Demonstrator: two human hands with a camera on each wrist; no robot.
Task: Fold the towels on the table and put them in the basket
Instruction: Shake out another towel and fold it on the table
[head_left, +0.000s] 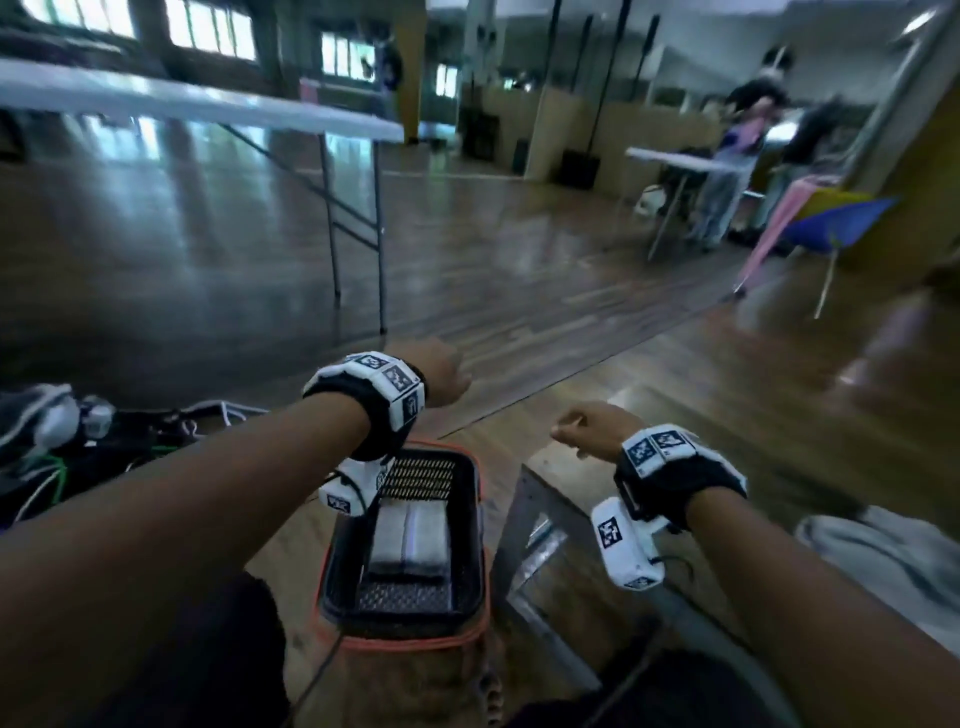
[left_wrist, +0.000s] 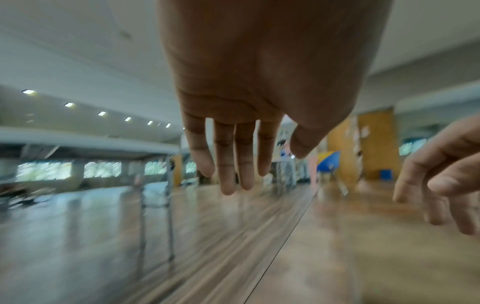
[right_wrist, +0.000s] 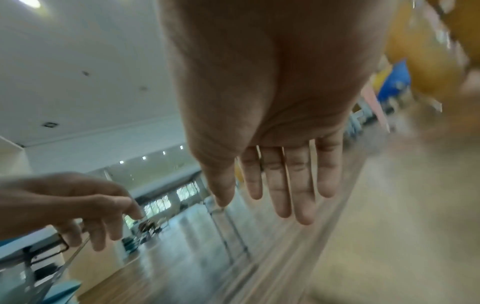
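- Head view: both arms were raised over the floor, each wrist wearing a black strap with white marker blocks. The left hand (head_left: 439, 374) hung in the air beyond the far end of the black mesh plastic basket with an orange rim (head_left: 470, 525); the right hand (head_left: 592, 428) hung above the glass-topped low table with a metal frame (head_left: 540, 525), near its far left corner. Neither hand held anything.
- In the basket lay a folded grey towel (head_left: 410, 540), flat on the floor of it, about midway between the ends. A crumpled light-grey towel (head_left: 883, 561) lay toward the right edge of the table, not yet folded.
- Left wrist view: the left hand's fingers (left_wrist: 226, 164) pointed straight out, slightly apart, with nothing between them; the right hand showed at the frame's right edge, loosely spread.
- Right wrist view: the right hand's fingers (right_wrist: 280, 185) were likewise straight and empty; the left hand sat low at the left, its fingers relaxed.
- Judgement: the remaining towel looked soft, light and limp. It would sag and lose shape if lifted mid-cloth, so pinching two adjacent corners, one per hand, seemed best; once folded, it should be carried supported from beneath.
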